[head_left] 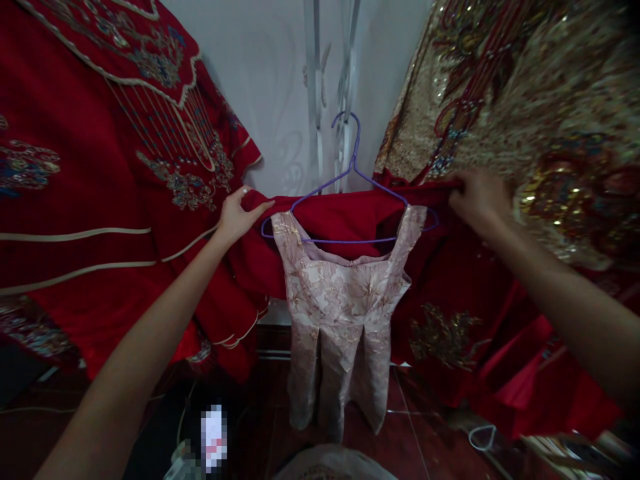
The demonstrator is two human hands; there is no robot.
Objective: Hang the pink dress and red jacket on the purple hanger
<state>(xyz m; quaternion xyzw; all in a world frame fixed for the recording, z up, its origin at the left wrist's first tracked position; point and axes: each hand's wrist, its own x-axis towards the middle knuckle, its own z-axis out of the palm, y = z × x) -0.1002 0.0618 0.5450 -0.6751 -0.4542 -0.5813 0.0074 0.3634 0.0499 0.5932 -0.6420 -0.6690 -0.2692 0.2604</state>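
A length of red cloth (340,217) is stretched sideways between both hands, running behind the hanger. My left hand (239,217) pinches its left end between thumb and fingers. At the right end my right hand (477,200) is closed around the cloth's upper edge. In front of the cloth a purple hanger (354,163) carries a small pale pink dress (345,290) with a floral pattern and wide straps. The hanger's hook reaches up to a white metal frame (345,87). Gold embroidery (445,337) shows on the red fabric below my right hand.
Red embroidered garments (100,167) with beaded fringes hang at the left. On the right hangs a gold sequinned garment (555,133). Behind is a pale wall (255,60). Dark red floor tiles (405,433) lie below, with a blurred-out bright item (214,437) at lower left.
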